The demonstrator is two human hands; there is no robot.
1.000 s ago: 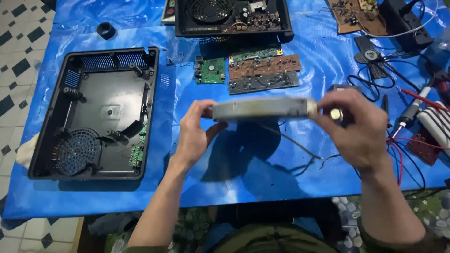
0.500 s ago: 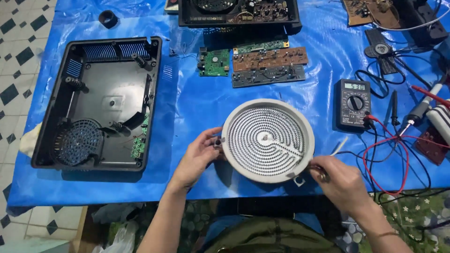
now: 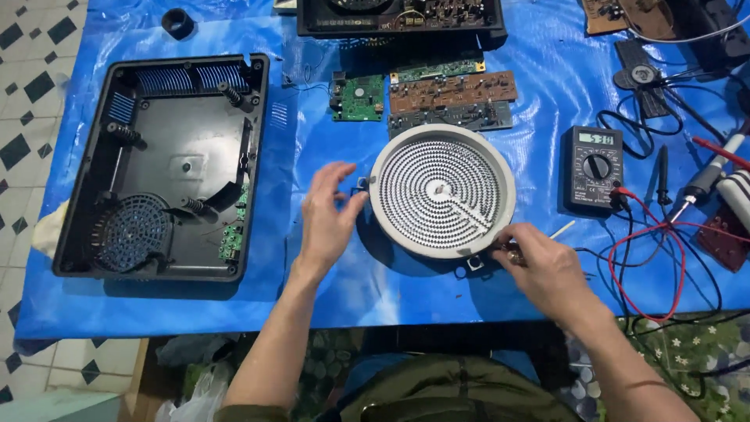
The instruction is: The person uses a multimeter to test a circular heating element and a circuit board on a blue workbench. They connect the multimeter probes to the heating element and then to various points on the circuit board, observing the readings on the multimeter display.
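Head view: black housing (image 3: 160, 168) far left, my left hand (image 3: 328, 215) open, fingers loose at the round heating element's (image 3: 442, 191) left rim. Element lies flat mid-table; my right hand (image 3: 543, 270) pinches its front-right terminal. Best steady the rim, wiggle gently; multimeter (image 3: 594, 168) sits right.

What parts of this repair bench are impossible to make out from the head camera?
- Terminal at the round heating element's lower rim: hidden by the right hand's fingers.
- Black appliance at the top: cut off by the frame edge.
- Circuit boards: components too small to tell apart.
- Multimeter reading: too small.
- Tools at the right edge: cut off.
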